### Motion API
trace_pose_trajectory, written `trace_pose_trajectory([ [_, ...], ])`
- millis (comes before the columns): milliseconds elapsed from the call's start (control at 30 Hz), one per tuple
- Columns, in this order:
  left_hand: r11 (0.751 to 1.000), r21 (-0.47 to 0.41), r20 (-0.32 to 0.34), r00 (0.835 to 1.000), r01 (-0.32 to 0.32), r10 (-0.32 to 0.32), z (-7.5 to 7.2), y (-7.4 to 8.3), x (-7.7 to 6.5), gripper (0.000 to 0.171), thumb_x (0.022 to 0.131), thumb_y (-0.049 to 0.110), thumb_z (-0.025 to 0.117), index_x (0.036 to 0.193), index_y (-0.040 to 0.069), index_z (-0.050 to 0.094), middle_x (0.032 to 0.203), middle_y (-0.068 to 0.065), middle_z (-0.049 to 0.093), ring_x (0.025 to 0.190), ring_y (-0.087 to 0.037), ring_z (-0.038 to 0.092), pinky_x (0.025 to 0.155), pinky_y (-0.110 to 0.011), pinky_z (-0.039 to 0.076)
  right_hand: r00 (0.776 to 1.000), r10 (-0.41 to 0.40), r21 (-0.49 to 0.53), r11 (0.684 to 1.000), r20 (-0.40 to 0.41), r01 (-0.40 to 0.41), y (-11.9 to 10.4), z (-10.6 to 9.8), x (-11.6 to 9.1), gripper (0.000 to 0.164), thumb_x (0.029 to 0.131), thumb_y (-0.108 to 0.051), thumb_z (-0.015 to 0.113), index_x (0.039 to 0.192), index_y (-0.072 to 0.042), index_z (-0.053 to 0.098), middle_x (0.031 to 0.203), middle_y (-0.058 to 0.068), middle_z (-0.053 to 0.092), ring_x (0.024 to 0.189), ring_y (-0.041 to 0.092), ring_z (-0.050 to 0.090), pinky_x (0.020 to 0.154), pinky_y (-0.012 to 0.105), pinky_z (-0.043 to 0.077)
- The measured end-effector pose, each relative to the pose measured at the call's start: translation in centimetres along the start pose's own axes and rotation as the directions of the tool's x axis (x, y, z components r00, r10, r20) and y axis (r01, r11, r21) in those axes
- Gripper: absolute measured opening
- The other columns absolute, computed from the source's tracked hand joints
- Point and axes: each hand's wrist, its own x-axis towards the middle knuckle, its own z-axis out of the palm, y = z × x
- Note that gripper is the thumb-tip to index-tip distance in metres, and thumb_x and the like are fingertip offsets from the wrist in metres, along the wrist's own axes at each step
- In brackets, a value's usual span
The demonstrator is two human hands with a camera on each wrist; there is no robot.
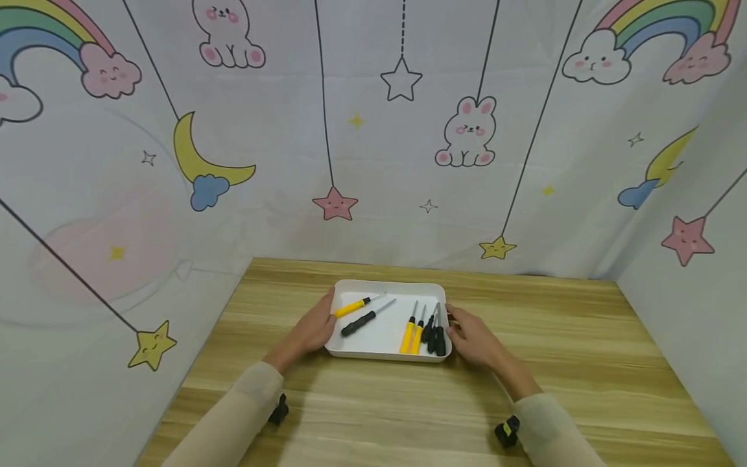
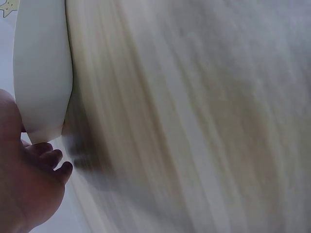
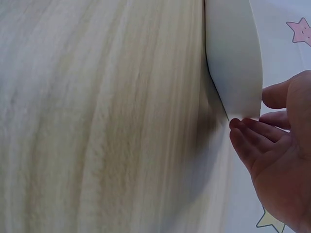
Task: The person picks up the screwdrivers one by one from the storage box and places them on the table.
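A white rectangular tray (image 1: 373, 340) is held at its two short ends. My left hand (image 1: 316, 322) grips the left end; in the left wrist view its fingertips curl at the lower corner of the tray wall (image 2: 43, 73). On the opposite end, my right hand (image 1: 475, 336) has its thumb against the side and its fingers at the underside. Inside, a yellow-handled screwdriver (image 1: 350, 307) and a black-handled screwdriver (image 1: 358, 323) lie slanted on the left. Two yellow-handled screwdrivers (image 1: 408, 335) and several black-handled screwdrivers (image 1: 440, 340) are grouped along the right wall, shafts pointing away.
The tray is near the back of a wood-grain table (image 1: 385, 412). White curtains (image 1: 280, 143) printed with stars, rabbits and rainbows stand behind and at both sides. Small black devices (image 1: 506, 432) are strapped at both wrists.
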Motion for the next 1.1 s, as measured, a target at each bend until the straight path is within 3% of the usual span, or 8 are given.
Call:
trace_pose_trajectory([
  [167, 1.0, 0.01, 0.008, 1.0, -0.018, 0.018, -0.4, -0.5, 0.0, 0.067, 0.109, 0.012, 0.034, 0.166, -0.008, 0.006, 0.173, -0.026, 0.015, 0.16, -0.039, 0.02, 0.129, -0.053, 0.018, 1.0, 0.007, -0.034, 0.999, 0.011, -0.006, -0.2, 0.3, 0.1, 0.055, 0.106, -0.003, 0.056, 0.154, 0.017, 0.038, 0.152, 0.034, 0.05, 0.138, 0.046, 0.053, 0.111, 0.057, 0.047],
  [400, 1.0, 0.004, 0.0, 1.0, -0.017, 0.017, -0.7, -1.1, 0.0, 0.066, 0.11, 0.012, 0.035, 0.167, -0.005, 0.007, 0.174, -0.023, 0.017, 0.16, -0.038, 0.021, 0.13, -0.053, 0.018, 0.999, -0.031, -0.004, 0.999, -0.007, 0.031, -0.4, 0.8, 0.3, 0.054, 0.105, -0.001, 0.056, 0.152, 0.019, 0.038, 0.145, 0.035, 0.056, 0.128, 0.044, 0.062, 0.106, 0.056, 0.052],
  [600, 1.0, 0.001, -0.003, 1.0, -0.027, 0.027, -0.7, -1.4, 0.2, 0.066, 0.109, 0.012, 0.035, 0.167, -0.005, 0.007, 0.174, -0.023, 0.017, 0.16, -0.038, 0.021, 0.129, -0.053, 0.018, 1.0, -0.003, -0.008, 1.0, -0.002, 0.003, -0.4, 1.0, 0.3, 0.056, 0.105, -0.003, 0.057, 0.154, 0.017, 0.038, 0.149, 0.034, 0.054, 0.13, 0.043, 0.061, 0.11, 0.057, 0.048],
  [933, 1.0, -0.013, -0.028, 0.999, -0.028, 0.028, -0.4, -0.9, 0.3, 0.067, 0.107, 0.01, 0.036, 0.165, -0.011, 0.01, 0.172, -0.028, 0.018, 0.159, -0.04, 0.022, 0.129, -0.053, 0.018, 1.0, 0.01, -0.003, 1.0, -0.002, -0.01, -0.3, 1.0, 0.1, 0.057, 0.106, -0.004, 0.057, 0.156, 0.015, 0.037, 0.148, 0.032, 0.055, 0.131, 0.042, 0.061, 0.113, 0.058, 0.045],
  [1100, 1.0, -0.005, -0.054, 0.998, -0.018, 0.018, -0.1, -0.3, 0.5, 0.071, 0.112, 0.025, 0.041, 0.166, -0.009, 0.007, 0.172, -0.03, 0.016, 0.157, -0.045, 0.023, 0.127, -0.057, 0.023, 1.0, -0.013, -0.003, 1.0, -0.006, 0.013, -0.2, 1.0, 0.1, 0.057, 0.106, -0.004, 0.057, 0.155, 0.016, 0.037, 0.148, 0.033, 0.055, 0.128, 0.042, 0.064, 0.112, 0.058, 0.047],
])
